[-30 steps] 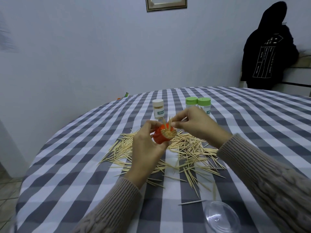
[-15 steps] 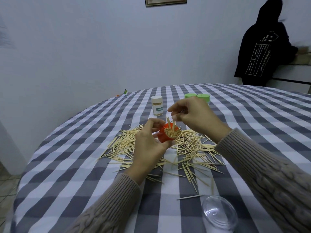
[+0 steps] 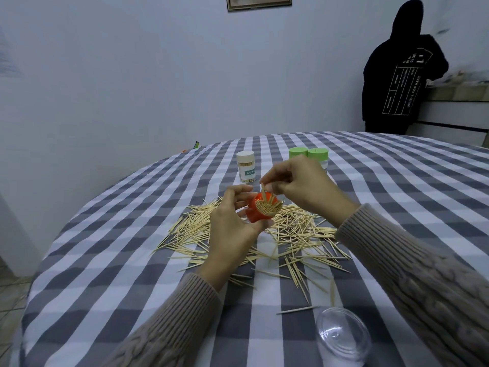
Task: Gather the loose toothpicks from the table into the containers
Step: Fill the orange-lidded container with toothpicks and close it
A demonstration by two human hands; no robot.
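Nearest, at about five o'clock by the table's edge, a clear plastic lid (image 3: 343,336) lies dome-up on the checked tablecloth (image 3: 111,250), with a single toothpick (image 3: 297,309) just beyond it. Toward the centre, the loose toothpicks (image 3: 296,234) spread in a wide scatter from nine o'clock across to three o'clock.

Above that scatter the left hand (image 3: 232,229) grips an orange container (image 3: 260,210), tilted so its packed mouth faces the camera; the fingers curl round its body. At one o'clock of the container, the right hand (image 3: 304,186) pinches a few toothpicks (image 3: 264,190) between thumb and fingertips, their lower ends at the container's rim.

The step in hand looks like feeding a small bunch into the orange container, which appears nearly full. The next move likely calls for lining the sticks up with those already inside and easing them down into a gap, since a crooked push could splay the pack. Much of the pile is not yet gathered, so the task seems well short of done.

Farther off, at twelve o'clock, stands a capped white container (image 3: 246,166) with a teal label reading what looks like "TOOTHPI", partly cut off. At one o'clock are two green-capped containers (image 3: 308,154), touching, partly hidden behind the right hand. Beyond the table, at two o'clock, a person in a black hoodie (image 3: 402,75) has white print on the back; only fragments such as "OVER" can be made out.
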